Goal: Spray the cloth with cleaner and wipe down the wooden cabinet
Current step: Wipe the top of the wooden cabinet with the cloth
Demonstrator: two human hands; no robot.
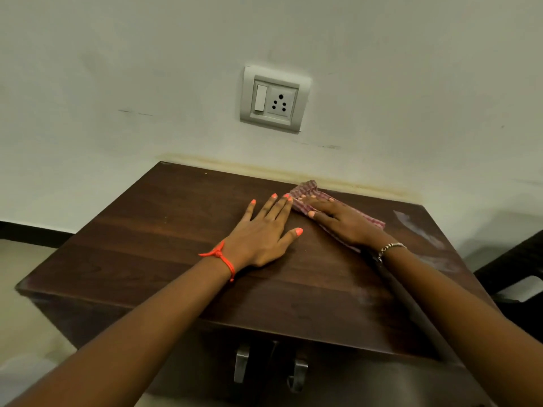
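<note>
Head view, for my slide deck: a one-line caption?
Right hand presses checked cloth onto wooden cabinet; left hand rests flat.

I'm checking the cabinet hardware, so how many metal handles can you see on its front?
2. Both hang side by side below the front edge of the wooden cabinet: the left handle and the right handle. The lower front lies outside the view, so more may be hidden.

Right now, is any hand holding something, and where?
The right hand presses flat on the middle of the checked cloth; the left hand holds nothing.
</note>
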